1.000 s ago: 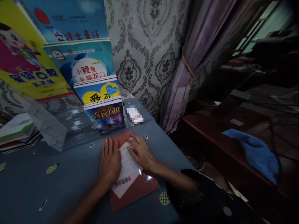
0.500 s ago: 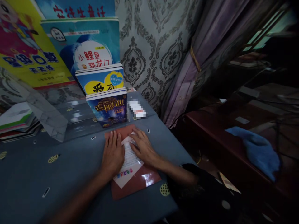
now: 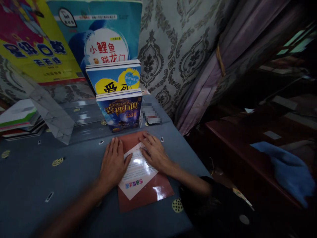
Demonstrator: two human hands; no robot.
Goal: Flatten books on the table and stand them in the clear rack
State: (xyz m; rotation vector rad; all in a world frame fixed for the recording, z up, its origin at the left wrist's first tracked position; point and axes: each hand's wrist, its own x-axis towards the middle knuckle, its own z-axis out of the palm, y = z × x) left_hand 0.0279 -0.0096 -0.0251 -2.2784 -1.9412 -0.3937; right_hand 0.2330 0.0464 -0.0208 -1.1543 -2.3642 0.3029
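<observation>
A reddish-brown book (image 3: 148, 196) with a white printed panel (image 3: 137, 175) lies flat on the blue-grey tablecloth (image 3: 61, 178). My left hand (image 3: 112, 163) rests flat on its left side, fingers stretched out and together. On the upper right part lies my right hand (image 3: 156, 153), fingers spread and pressing down. Neither hand grips anything.
Just behind the book stand several children's books (image 3: 120, 110) stepped up against the patterned wall (image 3: 170, 49). A clear plastic sheet (image 3: 53, 117) and a pile of books (image 3: 18, 120) lie at left. The table edge drops off at right, beside a purple curtain (image 3: 213, 66), a dark bench and a blue cloth (image 3: 284, 168).
My left hand slid a little to the left, baring more of the white panel. The camera has tipped down and nearer; the right hand stays put.
</observation>
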